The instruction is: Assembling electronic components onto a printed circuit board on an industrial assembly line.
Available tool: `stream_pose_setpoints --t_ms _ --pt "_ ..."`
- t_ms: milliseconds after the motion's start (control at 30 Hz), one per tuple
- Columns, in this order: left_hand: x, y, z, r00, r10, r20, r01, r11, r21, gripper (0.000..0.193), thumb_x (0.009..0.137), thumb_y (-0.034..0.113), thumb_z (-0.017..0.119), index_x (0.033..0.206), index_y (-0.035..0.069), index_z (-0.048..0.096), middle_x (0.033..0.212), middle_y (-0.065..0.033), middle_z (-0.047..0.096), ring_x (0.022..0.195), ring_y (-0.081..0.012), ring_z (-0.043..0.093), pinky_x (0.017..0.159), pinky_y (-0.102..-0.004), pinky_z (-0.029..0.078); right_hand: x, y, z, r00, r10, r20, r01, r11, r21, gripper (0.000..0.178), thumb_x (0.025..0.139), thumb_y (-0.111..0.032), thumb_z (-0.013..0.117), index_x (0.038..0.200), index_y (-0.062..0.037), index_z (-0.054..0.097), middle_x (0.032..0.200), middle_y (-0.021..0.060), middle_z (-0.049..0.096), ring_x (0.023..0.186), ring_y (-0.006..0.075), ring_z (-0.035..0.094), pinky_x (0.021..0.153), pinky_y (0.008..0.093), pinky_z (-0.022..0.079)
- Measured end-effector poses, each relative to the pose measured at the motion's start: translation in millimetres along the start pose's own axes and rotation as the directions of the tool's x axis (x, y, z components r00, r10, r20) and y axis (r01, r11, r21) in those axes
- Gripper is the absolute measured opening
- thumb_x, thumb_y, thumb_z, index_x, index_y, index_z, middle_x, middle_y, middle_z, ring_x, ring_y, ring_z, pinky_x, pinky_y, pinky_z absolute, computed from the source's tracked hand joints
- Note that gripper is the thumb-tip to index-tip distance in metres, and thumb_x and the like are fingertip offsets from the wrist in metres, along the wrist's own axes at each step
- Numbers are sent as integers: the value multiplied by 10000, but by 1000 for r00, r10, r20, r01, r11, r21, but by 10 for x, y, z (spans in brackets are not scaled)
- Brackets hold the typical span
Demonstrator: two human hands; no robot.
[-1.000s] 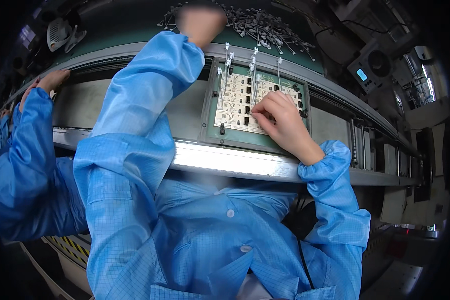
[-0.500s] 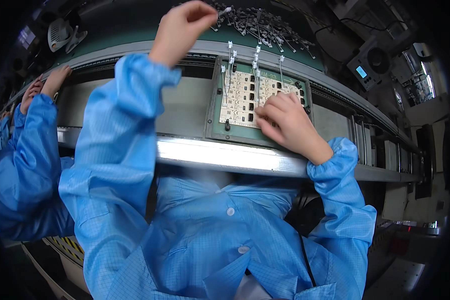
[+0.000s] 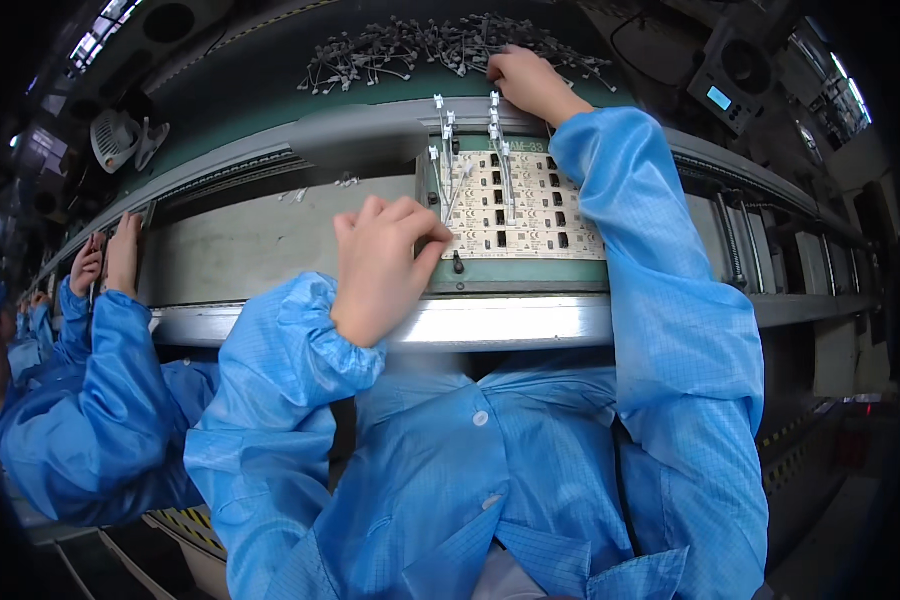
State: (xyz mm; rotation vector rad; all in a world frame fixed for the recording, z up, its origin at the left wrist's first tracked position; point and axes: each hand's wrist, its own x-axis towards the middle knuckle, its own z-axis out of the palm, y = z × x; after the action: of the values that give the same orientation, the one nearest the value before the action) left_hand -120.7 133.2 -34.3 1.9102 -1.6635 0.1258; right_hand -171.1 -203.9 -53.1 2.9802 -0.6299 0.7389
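cables [image 3: 410, 42] lie behind circuit boards [image 3: 530, 215]; rail [image 3: 510, 322] before them.

I count two hands of my own: one left hand [image 3: 390, 262] and one right hand [image 3: 532, 82]. Mid-frame I have one pale board panel [image 3: 535, 247] with two columns of five larger black components [image 3: 502, 240] showing, and at least six upright white connectors [image 3: 495, 98], whose overlap hides the exact number. The loose cables [image 3: 400, 55] at upper centre are too tangled to count. I see one lit screen [image 3: 719, 97] at upper right, two co-worker's hands [image 3: 123, 252] at left, and two buttons [image 3: 480, 418] on my smock [image 3: 430, 455].
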Motion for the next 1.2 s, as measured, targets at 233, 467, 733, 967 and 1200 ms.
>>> stream_pose_setpoints --t_ms 233,467,733,967,1200 --pt "91 -82 -43 995 -100 30 103 984 -145 86 833 159 747 912 126 747 929 15 726 942 -196 589 870 -366 334 -53 -3 -21 998 -43 -36 45 997 59 142 860 -53 610 978 -42 688 1043 136 632 969 356 642 856 439 523" --pt "35 -80 8 992 103 79 -96 991 -89 117 798 87 761 907 126 743 893 0 680 948 -223 566 863 -371 342 -62 148 69 997 -43 -64 40 998 -50 135 897 -76 621 1013 -26 669 1015 123 660 957 328 666 851 411 535" --pt "38 -44 -21 987 160 29 -162 984 76 119 789 134 762 897 156 719 1005 24 626 1040 -239 534 892 -419 338 -46 -95 -382 899 18 -437 120 950 288 90 894 -79 596 904 2 634 834 229 671 813 406 666 705 448 520" --pt "1 131 -33 962 272 -10 -254 912 323 96 790 134 755 878 149 719 987 29 628 1064 -259 531 902 -453 341 -331 -269 -899 885 97 -455 160 855 493 132 923 -104 633 973 17 645 797 204 689 723 327 698 645 370 527" --pt "67 161 -94 975 217 52 -221 915 336 83 781 114 746 862 129 740 968 20 632 1066 -271 532 917 -462 349 -635 -475 -1091 932 154 -329 91 778 622 138 928 -100 644 964 32 634 768 142 707 695 162 688 642 299 520"
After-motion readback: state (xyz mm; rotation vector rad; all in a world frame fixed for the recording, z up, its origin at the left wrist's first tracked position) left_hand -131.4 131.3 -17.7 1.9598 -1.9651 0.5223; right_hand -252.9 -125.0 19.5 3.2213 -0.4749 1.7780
